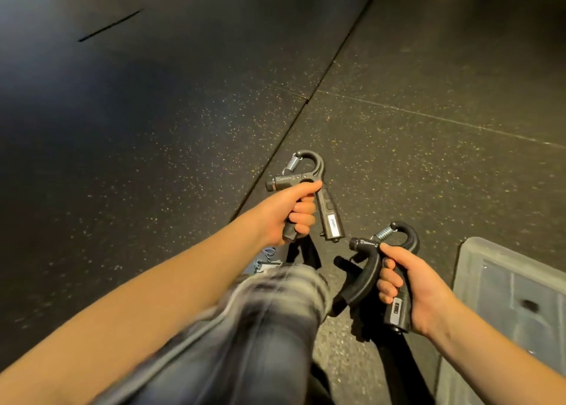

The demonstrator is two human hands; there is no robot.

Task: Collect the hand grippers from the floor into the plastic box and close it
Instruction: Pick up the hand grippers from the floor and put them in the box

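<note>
Left hand: arm stretched forward, fingers curled round a handle of the far hand gripper.
Right hand: at 4 o'clock from the left, grasping a handle of the near hand gripper.
Plastic box: on the floor, 3 o'clock from the right hand.

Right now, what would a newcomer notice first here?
The left hand grips one black hand gripper at centre; the right hand grips a second hand gripper just lower right of it. The translucent plastic box sits on the speckled floor at the right edge.
</note>
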